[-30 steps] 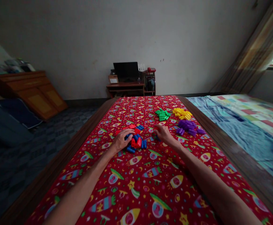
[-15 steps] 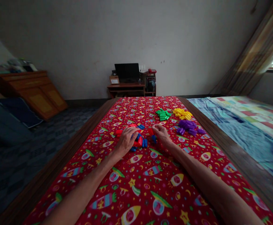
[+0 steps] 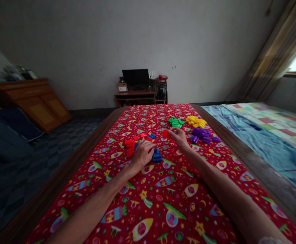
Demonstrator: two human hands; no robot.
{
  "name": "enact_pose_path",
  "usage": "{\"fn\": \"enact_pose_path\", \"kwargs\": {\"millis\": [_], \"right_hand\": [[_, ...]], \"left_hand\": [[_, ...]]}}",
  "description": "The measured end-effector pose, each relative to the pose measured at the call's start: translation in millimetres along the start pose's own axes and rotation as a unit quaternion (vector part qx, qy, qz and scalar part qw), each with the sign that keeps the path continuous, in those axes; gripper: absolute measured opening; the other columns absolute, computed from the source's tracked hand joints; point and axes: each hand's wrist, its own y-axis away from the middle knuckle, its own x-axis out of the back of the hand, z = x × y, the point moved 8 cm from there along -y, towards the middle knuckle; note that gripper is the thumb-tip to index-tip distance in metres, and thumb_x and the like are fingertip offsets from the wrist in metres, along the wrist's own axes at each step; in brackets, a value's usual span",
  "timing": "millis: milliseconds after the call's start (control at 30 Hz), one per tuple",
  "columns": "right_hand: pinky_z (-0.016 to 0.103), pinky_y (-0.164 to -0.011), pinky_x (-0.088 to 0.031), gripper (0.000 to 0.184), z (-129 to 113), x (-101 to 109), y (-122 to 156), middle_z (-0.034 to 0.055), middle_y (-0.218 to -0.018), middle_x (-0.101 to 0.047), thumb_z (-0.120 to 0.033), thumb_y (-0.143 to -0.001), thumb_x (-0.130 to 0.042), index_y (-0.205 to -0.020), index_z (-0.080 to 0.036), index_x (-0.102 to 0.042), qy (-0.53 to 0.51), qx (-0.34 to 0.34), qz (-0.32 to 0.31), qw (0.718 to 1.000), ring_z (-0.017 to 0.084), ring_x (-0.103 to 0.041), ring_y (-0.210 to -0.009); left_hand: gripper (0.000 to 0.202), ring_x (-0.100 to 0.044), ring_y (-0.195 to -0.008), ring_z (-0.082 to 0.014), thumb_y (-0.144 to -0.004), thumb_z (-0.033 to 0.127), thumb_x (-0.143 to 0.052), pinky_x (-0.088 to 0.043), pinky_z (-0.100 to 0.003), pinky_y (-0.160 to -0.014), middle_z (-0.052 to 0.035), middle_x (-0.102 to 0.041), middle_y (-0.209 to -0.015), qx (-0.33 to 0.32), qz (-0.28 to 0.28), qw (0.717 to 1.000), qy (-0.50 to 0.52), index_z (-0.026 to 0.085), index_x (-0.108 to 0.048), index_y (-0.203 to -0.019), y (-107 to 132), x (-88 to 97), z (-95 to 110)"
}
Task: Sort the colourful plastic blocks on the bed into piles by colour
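Note:
My left hand (image 3: 143,153) lies low over a mixed pile, fingers curved and apart, covering some of the pieces. Around it are glossy red plastic blocks (image 3: 129,148) on the left and blue blocks (image 3: 157,156) by its fingertips on the right. My right hand (image 3: 178,136) is pinched at the edge of a red block (image 3: 165,134), just above or on the cloth, right of the pile. Its other fingers are curled in. Beyond the right hand sit a green block pile (image 3: 175,122), a yellow block pile (image 3: 196,121) and a purple block pile (image 3: 202,134).
A red cloth (image 3: 163,189) with rocket prints covers the long table, whose brown wooden edge (image 3: 262,169) shows. A bed (image 3: 252,135) stands on the right, a wooden cabinet (image 3: 41,105) on the left. A desk with a monitor (image 3: 135,79) is against the far wall.
My right hand has moved away from me, bringing a red block out clear of the pile. My left hand has shifted slightly right and nearer, and blocks in the pile have been spread.

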Motion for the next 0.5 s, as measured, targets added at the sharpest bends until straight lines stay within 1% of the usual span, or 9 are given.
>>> {"fn": "enact_pose_path", "kwargs": {"millis": [67,133,200,233,267,300,400,467,500], "right_hand": [[0.027,-0.062,-0.045,0.02,7,24,-9,0.0006,-0.067,-0.062,-0.037,-0.067,-0.062,-0.075,-0.018,-0.059,0.096,-0.002,0.028,0.995,0.015,-0.057,-0.063],[0.029,-0.066,-0.046,0.017,15,43,-14,0.0033,-0.072,-0.067,-0.027,-0.068,-0.056,-0.079,-0.016,-0.064,0.194,-0.014,0.053,0.979,0.017,-0.061,-0.068],[0.03,-0.069,-0.048,0.024,20,53,-15,0.0051,-0.077,-0.07,-0.021,-0.069,-0.051,-0.085,-0.015,-0.068,0.276,-0.014,0.057,0.959,0.019,-0.063,-0.071],[0.03,-0.07,-0.048,0.026,20,54,-15,0.0059,-0.079,-0.072,-0.019,-0.07,-0.05,-0.088,-0.015,-0.069,0.312,-0.005,0.051,0.949,0.019,-0.064,-0.073],[0.03,-0.071,-0.048,0.028,18,53,-13,0.0068,-0.082,-0.072,-0.017,-0.072,-0.049,-0.09,-0.015,-0.07,0.351,0.007,0.042,0.936,0.02,-0.065,-0.076],[0.03,-0.072,-0.048,0.029,16,50,-12,0.0081,-0.084,-0.073,-0.016,-0.074,-0.048,-0.093,-0.015,-0.07,0.394,0.018,0.031,0.918,0.021,-0.066,-0.079],[0.031,-0.071,-0.046,0.026,10,43,-7,0.0142,-0.087,-0.072,-0.015,-0.082,-0.047,-0.094,-0.014,-0.071,0.541,0.014,-0.006,0.841,0.024,-0.066,-0.082],[0.032,-0.068,-0.045,0.024,9,41,-5,0.0185,-0.086,-0.071,-0.015,-0.085,-0.047,-0.088,-0.013,-0.07,0.609,-0.008,-0.04,0.793,0.026,-0.066,-0.078],[0.032,-0.067,-0.044,0.023,8,40,-4,0.0198,-0.086,-0.07,-0.014,-0.086,-0.047,-0.086,-0.013,-0.07,0.626,-0.009,-0.053,0.778,0.026,-0.065,-0.077]], "left_hand": [[0.031,-0.064,-0.102,-0.0229,-0.089,0.021,-0.043,-0.043,-0.044,-0.105,-0.0073,-0.073,-0.103,0.011,0.018,1.0,0.014,0.021,-0.071,-0.101,-6,14.1,-18],[0.033,-0.063,-0.105,-0.024,-0.088,0.026,-0.042,-0.047,-0.04,-0.098,-0.0089,-0.072,-0.107,0.046,0.002,0.999,0.009,0.02,-0.071,-0.105,-12,30.0,-49],[0.035,-0.064,-0.102,-0.0264,-0.082,0.036,-0.052,-0.049,-0.039,-0.093,-0.0093,-0.072,-0.107,0.09,-0.079,0.993,-0.001,0.02,-0.07,-0.107,-11,40.0,-84],[0.037,-0.065,-0.1,-0.0272,-0.075,0.043,-0.059,-0.051,-0.036,-0.089,-0.0086,-0.073,-0.105,0.109,-0.133,0.985,0.004,0.02,-0.072,-0.103,-8,42.6,-99],[0.04,-0.066,-0.098,-0.0267,-0.071,0.047,-0.063,-0.052,-0.034,-0.085,-0.0073,-0.073,-0.103,0.117,-0.18,0.977,0.014,0.021,-0.072,-0.1,-3,44.5,-109],[0.041,-0.067,-0.093,-0.0255,-0.067,0.05,-0.065,-0.053,-0.031,-0.08,-0.0061,-0.073,-0.099,0.129,-0.208,0.969,0.022,0.022,-0.072,-0.097,2,47.2,-117],[0.035,-0.066,-0.075,-0.0221,-0.06,0.049,-0.069,-0.051,-0.027,-0.066,-0.0023,-0.071,-0.082,0.137,-0.264,0.954,0.021,0.023,-0.07,-0.084,17,42.8,-119],[0.028,-0.064,-0.069,-0.0213,-0.056,0.043,-0.072,-0.049,-0.026,-0.061,-0.0012,-0.068,-0.075,0.127,-0.266,0.955,-0.019,0.023,-0.067,-0.075,20,35.6,-112],[0.025,-0.063,-0.067,-0.0211,-0.055,0.04,-0.072,-0.048,-0.026,-0.06,-0.0011,-0.067,-0.073,0.12,-0.26,0.957,-0.038,0.023,-0.066,-0.072,19,32.4,-110]]}}
